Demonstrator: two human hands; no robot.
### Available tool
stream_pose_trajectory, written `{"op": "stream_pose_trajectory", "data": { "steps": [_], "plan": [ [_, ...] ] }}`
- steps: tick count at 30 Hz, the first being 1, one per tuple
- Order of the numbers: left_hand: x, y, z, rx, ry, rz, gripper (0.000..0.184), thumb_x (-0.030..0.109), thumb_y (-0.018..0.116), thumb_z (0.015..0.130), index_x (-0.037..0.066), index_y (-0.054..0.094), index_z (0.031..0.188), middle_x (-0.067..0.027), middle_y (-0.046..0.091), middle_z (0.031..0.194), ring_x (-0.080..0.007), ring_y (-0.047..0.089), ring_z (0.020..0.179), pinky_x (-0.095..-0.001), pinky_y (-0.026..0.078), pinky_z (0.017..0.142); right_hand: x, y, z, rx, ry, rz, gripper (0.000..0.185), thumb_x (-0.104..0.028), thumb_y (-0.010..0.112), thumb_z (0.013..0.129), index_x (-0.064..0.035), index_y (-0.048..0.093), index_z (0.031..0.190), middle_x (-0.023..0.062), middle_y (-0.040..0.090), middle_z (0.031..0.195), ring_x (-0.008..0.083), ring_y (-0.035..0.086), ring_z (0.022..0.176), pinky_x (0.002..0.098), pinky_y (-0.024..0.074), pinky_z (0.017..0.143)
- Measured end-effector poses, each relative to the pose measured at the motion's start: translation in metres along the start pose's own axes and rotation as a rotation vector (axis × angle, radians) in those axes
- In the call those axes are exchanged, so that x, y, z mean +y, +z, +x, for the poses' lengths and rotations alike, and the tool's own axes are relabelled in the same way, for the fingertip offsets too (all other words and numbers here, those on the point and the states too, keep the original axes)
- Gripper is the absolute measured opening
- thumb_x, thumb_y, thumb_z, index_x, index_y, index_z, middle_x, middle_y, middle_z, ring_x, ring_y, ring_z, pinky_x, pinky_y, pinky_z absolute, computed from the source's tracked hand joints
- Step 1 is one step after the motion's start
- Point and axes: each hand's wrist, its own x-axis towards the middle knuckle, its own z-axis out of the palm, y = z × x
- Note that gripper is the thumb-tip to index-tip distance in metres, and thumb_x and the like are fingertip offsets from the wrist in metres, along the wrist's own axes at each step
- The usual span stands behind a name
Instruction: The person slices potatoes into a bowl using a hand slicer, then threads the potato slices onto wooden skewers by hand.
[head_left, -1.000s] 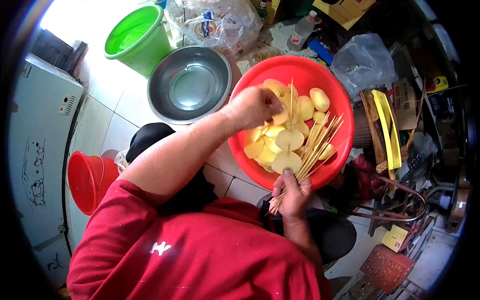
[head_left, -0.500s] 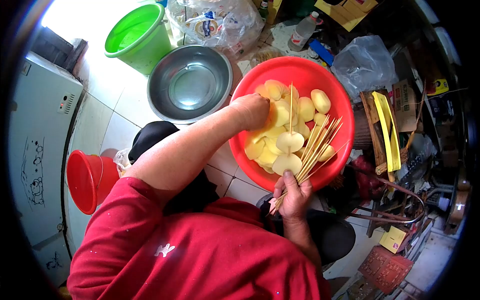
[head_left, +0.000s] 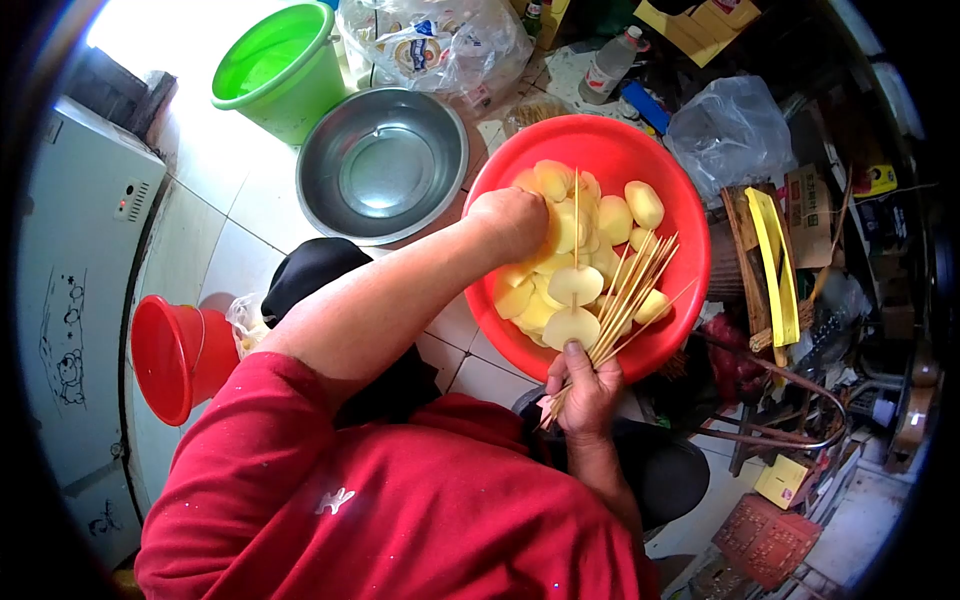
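My right hand is closed round a bundle of thin wooden skewers. One skewer stands apart from the bundle and carries two round potato slices, the lower one under my thumb. Over the left side of a red basin, my left hand is curled down at a heap of pale yellow potato slices. Its fingertips are hidden, so what they grip cannot be made out. Whole peeled potatoes lie at the basin's right side, partly behind the skewers.
Left of the basin stands a metal bowl, with a green bucket behind it. A small red bucket is by the white cabinet. Plastic bags, a bottle and a yellow strip lie beyond and to the right.
My left hand has shifted slightly right and down at the slices, its back turned more upward. My right hand keeps its hold on the skewers; the loaded skewer has barely moved.
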Motion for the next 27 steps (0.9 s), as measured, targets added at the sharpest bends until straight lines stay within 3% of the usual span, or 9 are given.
{"op": "stream_pose_trajectory", "data": {
  "steps": [5, 8, 11, 13, 14, 16, 17, 20, 27],
  "plan": [
    [-0.005, -0.004, 0.005, -0.037, -0.013, -0.023, 0.024, 0.015, 0.054, 0.077, 0.001, 0.069, 0.089, -0.0168, 0.069, 0.092, -0.0291, 0.067, 0.089, -0.0382, 0.053, 0.077, -0.001, 0.001, 0.0, 0.003, 0.003, 0.0, 0.012, -0.015, 0.057, 0.092, -0.0028, 0.059, 0.091, 0.0038, 0.058, 0.061, 0.0091, 0.048, 0.045, 0.0226, 0.0383, 0.042],
    [-0.02, -0.021, -0.001, 0.136, -0.123, -0.291, 0.025, 0.02, 0.058, 0.073, 0.004, 0.068, 0.09, -0.0176, 0.067, 0.09, -0.0314, 0.066, 0.084, -0.0369, 0.052, 0.077, -0.005, 0.0, -0.002, -0.007, 0.008, -0.027, 0.012, -0.014, 0.057, 0.092, -0.0029, 0.059, 0.091, 0.0035, 0.058, 0.061, 0.0092, 0.049, 0.046, 0.0224, 0.0386, 0.043],
    [-0.031, -0.039, -0.013, 0.294, -0.148, -0.538, 0.02, 0.019, 0.063, 0.073, 0.002, 0.067, 0.083, -0.0146, 0.068, 0.082, -0.0266, 0.066, 0.077, -0.0333, 0.052, 0.075, -0.008, 0.0, -0.006, -0.072, 0.022, -0.042, 0.011, -0.013, 0.056, 0.092, -0.0028, 0.059, 0.09, 0.0031, 0.057, 0.061, 0.0092, 0.049, 0.046, 0.0223, 0.0395, 0.043],
    [-0.037, -0.042, -0.012, 0.234, -0.25, -1.222, 0.013, 0.013, 0.064, 0.076, 0.002, 0.064, 0.084, -0.0083, 0.065, 0.076, -0.019, 0.065, 0.072, -0.0304, 0.053, 0.071, -0.012, 0.002, -0.008, -0.155, 0.013, -0.081, 0.01, -0.012, 0.055, 0.092, -0.0027, 0.059, 0.09, 0.0027, 0.057, 0.062, 0.0091, 0.05, 0.047, 0.0225, 0.0407, 0.044],
    [-0.037, -0.041, -0.013, 0.238, -0.249, -1.221, 0.013, 0.013, 0.064, 0.076, 0.002, 0.064, 0.084, -0.0083, 0.065, 0.076, -0.019, 0.065, 0.072, -0.0304, 0.053, 0.071, -0.011, 0.002, -0.008, -0.158, 0.01, -0.081, 0.01, -0.012, 0.055, 0.092, -0.0027, 0.059, 0.09, 0.0027, 0.057, 0.062, 0.0091, 0.05, 0.047, 0.0225, 0.0407, 0.044],
    [-0.031, -0.047, -0.019, 0.307, -0.146, -1.682, 0.01, 0.007, 0.062, 0.08, 0.003, 0.061, 0.09, -0.0046, 0.063, 0.076, -0.0145, 0.063, 0.071, -0.0293, 0.054, 0.068, -0.01, 0.003, -0.008, -0.153, 0.023, -0.054, 0.01, -0.011, 0.055, 0.092, -0.0028, 0.059, 0.089, 0.0025, 0.057, 0.062, 0.009, 0.05, 0.048, 0.0226, 0.0414, 0.045],
    [-0.032, -0.05, -0.021, 0.314, -0.136, -1.696, 0.017, 0.004, 0.059, 0.083, 0.0, 0.059, 0.099, -0.0078, 0.064, 0.083, -0.0158, 0.063, 0.072, -0.0308, 0.055, 0.068, -0.01, 0.002, -0.008, -0.154, 0.017, -0.055, 0.01, -0.011, 0.055, 0.092, -0.0028, 0.059, 0.089, 0.0025, 0.057, 0.062, 0.009, 0.05, 0.048, 0.0226, 0.0414, 0.045],
    [-0.035, -0.044, -0.015, 0.432, -0.075, -1.883, 0.019, 0.003, 0.058, 0.084, -0.002, 0.059, 0.103, -0.0098, 0.063, 0.089, -0.0171, 0.063, 0.074, -0.0316, 0.055, 0.069, -0.01, 0.0, -0.008, -0.165, -0.019, -0.079, 0.01, -0.012, 0.055, 0.092, -0.0027, 0.059, 0.089, 0.0025, 0.057, 0.062, 0.0091, 0.05, 0.047, 0.0225, 0.0414, 0.045],
    [-0.036, -0.045, -0.015, 0.428, -0.058, -1.895, 0.022, 0.001, 0.057, 0.084, -0.003, 0.059, 0.106, -0.0107, 0.063, 0.092, -0.0182, 0.064, 0.075, -0.0319, 0.055, 0.071, -0.009, 0.001, -0.008, -0.169, -0.021, -0.045, 0.011, -0.013, 0.056, 0.092, -0.0022, 0.059, 0.09, 0.0029, 0.057, 0.061, 0.0093, 0.05, 0.046, 0.0227, 0.0412, 0.044]
  ]
}}
